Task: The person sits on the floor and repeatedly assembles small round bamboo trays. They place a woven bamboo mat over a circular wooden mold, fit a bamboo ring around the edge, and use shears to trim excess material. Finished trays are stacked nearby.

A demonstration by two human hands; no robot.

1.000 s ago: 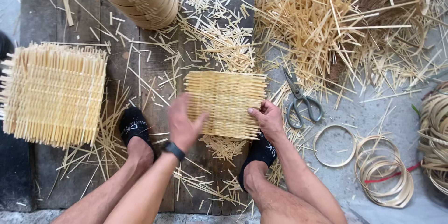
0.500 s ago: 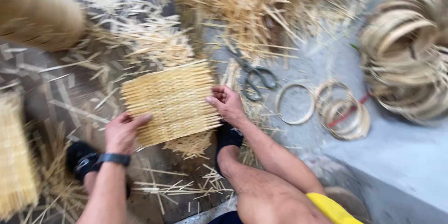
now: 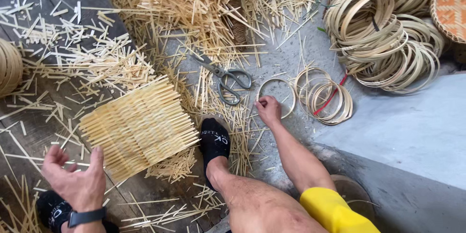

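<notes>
A square woven mat of pale bamboo strips (image 3: 138, 128) lies on the dark floor between my feet. My left hand (image 3: 77, 177) hovers just left of and below the mat, fingers spread, holding nothing. My right hand (image 3: 268, 110) reaches out to the right and pinches the near edge of a single thin bamboo ring (image 3: 276, 98) lying on the grey floor. Grey scissors (image 3: 224, 77) lie just left of that ring. My right foot in a black sock (image 3: 215, 140) rests beside the mat's right corner.
A small stack of bamboo rings (image 3: 324, 96) with a red band lies right of the single ring. A big heap of rings (image 3: 383, 34) fills the upper right, beside an orange woven basket (image 3: 451, 2). Loose bamboo strips (image 3: 179, 4) litter the floor. A raised grey slab (image 3: 412, 131) is at right.
The view has swung right. My right hand left the mat and moved to the single ring. My left hand lifted off the mat and drew back to its lower left.
</notes>
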